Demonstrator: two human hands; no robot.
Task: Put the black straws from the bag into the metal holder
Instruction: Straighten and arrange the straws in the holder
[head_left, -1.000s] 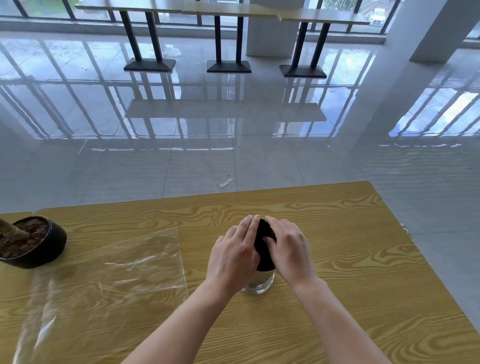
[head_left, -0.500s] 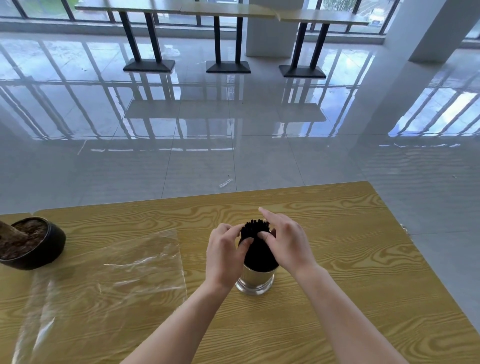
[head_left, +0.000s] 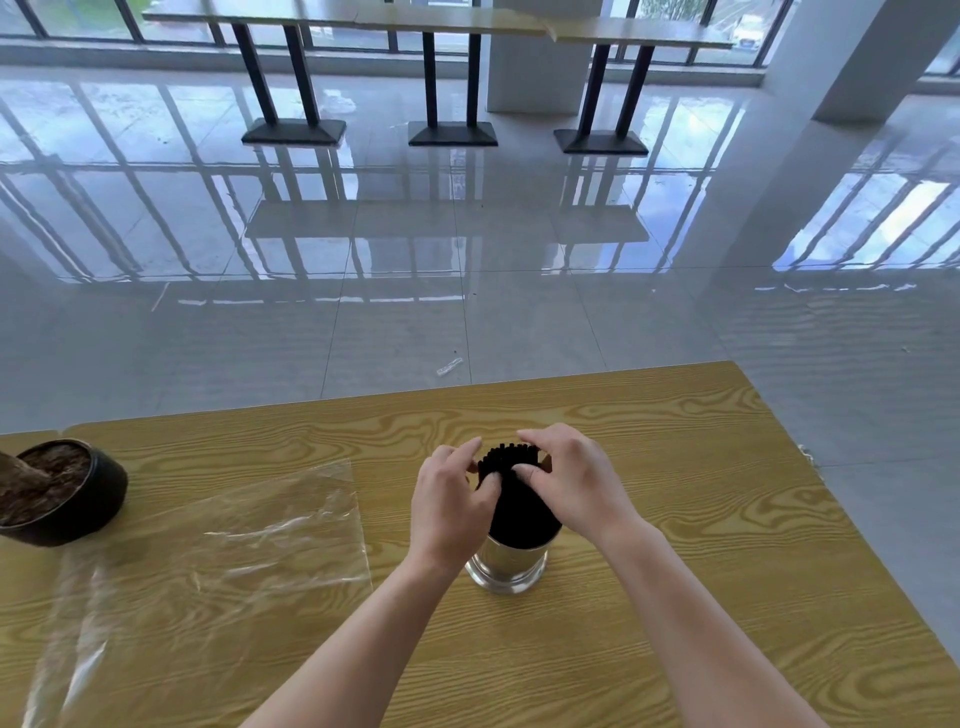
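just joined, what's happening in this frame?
A person is loading black straws into a metal holder on a wood-grain table. The bundle already stands upright in the holder, tops fanned out above the rim. The left hand and the right hand pinch the straw tops from either side, apparently tidying them. The clear plastic bag lies flat and looks empty to the left, with a dark plant pot at the table's far left edge.

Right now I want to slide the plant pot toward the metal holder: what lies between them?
In the head view, the clear plastic bag lies flat between plant pot and metal holder.
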